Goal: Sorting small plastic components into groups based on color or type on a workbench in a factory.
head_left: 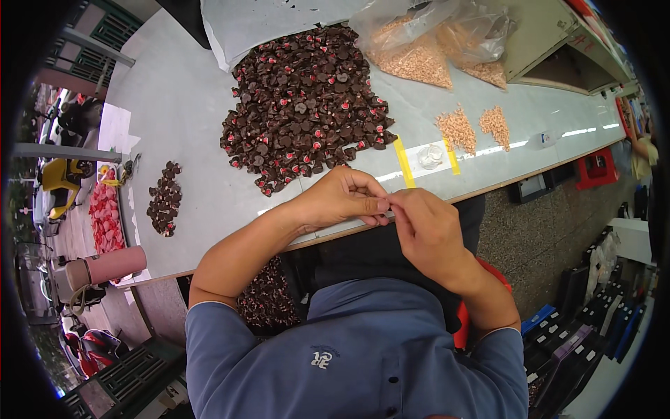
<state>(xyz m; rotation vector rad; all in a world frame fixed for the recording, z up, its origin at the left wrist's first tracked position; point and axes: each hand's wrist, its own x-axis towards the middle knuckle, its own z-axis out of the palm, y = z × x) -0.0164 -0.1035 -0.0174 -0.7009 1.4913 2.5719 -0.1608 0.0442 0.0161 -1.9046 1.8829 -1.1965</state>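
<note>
Both hands meet in front of my chest at the table's near edge. My left hand (342, 199) is closed with thumb and fingertips pinched, and my right hand (431, 227) pinches at the same spot. Whatever sits between the fingertips is too small and covered to make out. Beyond them spreads a large heap of small dark brown pieces (307, 101), some showing red and white faces. Right of it, a small clear dish (430, 156) stands on a white patch between yellow tape strips. Beside the dish lie two little heaps of beige bits (457, 130), (495, 127).
Clear plastic bags of beige bits (412, 59) stand at the back near a greenish metal box (558, 49). A smaller dark heap (165, 199) and a pink bottle (115, 264) are at the left. A red stool (597, 167) stands beyond the right edge.
</note>
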